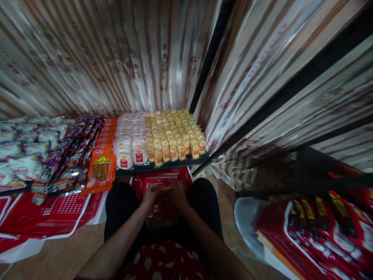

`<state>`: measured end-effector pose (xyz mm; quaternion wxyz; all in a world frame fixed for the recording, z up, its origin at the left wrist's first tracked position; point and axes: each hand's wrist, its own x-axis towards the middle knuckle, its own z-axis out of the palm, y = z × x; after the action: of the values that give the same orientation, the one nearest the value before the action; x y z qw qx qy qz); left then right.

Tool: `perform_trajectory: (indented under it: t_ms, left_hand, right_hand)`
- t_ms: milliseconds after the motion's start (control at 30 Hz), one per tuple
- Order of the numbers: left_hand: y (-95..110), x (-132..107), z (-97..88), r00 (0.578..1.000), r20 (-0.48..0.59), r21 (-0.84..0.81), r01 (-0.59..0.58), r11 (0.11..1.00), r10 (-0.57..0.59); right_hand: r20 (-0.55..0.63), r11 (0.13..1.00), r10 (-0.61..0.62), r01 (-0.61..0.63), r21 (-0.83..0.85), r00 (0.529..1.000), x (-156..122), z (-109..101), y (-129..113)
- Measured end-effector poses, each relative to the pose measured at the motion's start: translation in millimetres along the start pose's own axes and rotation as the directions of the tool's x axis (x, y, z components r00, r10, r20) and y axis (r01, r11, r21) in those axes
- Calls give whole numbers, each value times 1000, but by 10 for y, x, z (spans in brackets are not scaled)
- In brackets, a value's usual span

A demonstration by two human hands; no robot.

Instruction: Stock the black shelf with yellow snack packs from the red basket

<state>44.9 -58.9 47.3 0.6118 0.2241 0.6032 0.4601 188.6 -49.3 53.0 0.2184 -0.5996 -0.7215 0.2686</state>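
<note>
Over a red plastic basket (175, 175) between the knees, my left hand (150, 195) and my right hand (177, 192) are close together with fingers closed. A small yellowish snack packet (166, 188) is held between them; the dim light blurs its details. Just beyond the basket, rows of small yellow wrapped snacks (175, 134) stand on a dark shelf (163, 168). Left of these are round white snacks (125, 159) in clear wrappers. The inside of the basket is mostly hidden by my hands and dark.
Orange snack bags (101, 163), dark shiny packets (70, 163) and white packets (26, 163) line the shelf leftward. Red baskets (58, 210) sit below. On the right, a dark metal frame bar (262, 109) slants past a basket of red packages (329, 225). Printed sheeting (116, 54) hangs behind.
</note>
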Motion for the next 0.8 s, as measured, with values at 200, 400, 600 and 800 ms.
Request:
perform_trajectory:
  t_ms: [200, 400, 600, 800]
  left_hand:
    - [279, -209, -4, 993, 64, -77, -90, 993, 95]
    - [392, -290, -27, 978, 155, -10, -140, 990, 140]
    - [460, -230, -81, 947, 205, 195, -287, 938, 247]
    - [554, -146, 10, 904, 175, 462, -426, 778, 391]
  right_hand:
    - [-92, 952, 40, -10, 306, 995, -29, -77, 0]
    - [23, 835, 85, -83, 544, 996, -48, -126, -61]
    - [-17, 947, -47, 50, 318, 999, -63, -218, -140]
    - [-84, 968, -223, 210, -135, 971, -94, -340, -248]
